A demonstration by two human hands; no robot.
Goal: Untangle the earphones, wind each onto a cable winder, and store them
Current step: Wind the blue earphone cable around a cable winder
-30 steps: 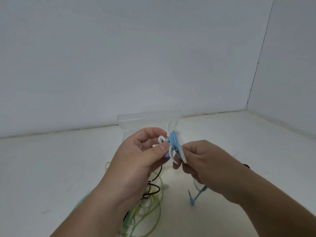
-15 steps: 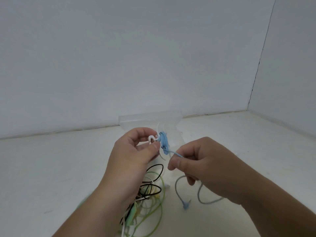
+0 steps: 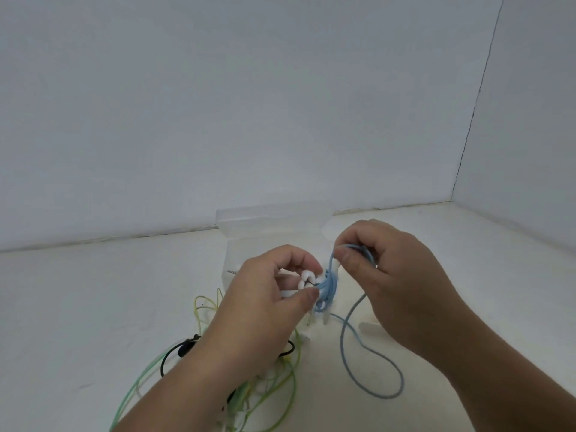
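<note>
Fingers and thumb of my left hand (image 3: 258,310) are curled in a pinch on the white cable winder (image 3: 307,277), holding it up off the surface (image 3: 93,307) in front of me. My right hand (image 3: 402,282) sits just beside it, a little higher, with thumb and forefinger closed on the blue earphone cable (image 3: 327,286). That cable is wrapped in several turns round the middle of the winder, and a short stretch rises from the wraps to my right fingertips. The free length drops below my right hand, lies on the surface in one wide loop under my right wrist and runs back towards the winder; I cannot see its plug. Under my left wrist and forearm lies the tangle of other earphones (image 3: 274,385), thin green and yellow strands crossing each other, with a black cable (image 3: 174,353) looping out on its left side. A small white piece (image 3: 369,327) lies on the surface just below my right hand, mostly hidden, and I cannot tell what it is. Behind both hands stands a clear plastic box (image 3: 268,219), close to the pale wall (image 3: 218,104); whether anything is inside it I cannot make out.
</note>
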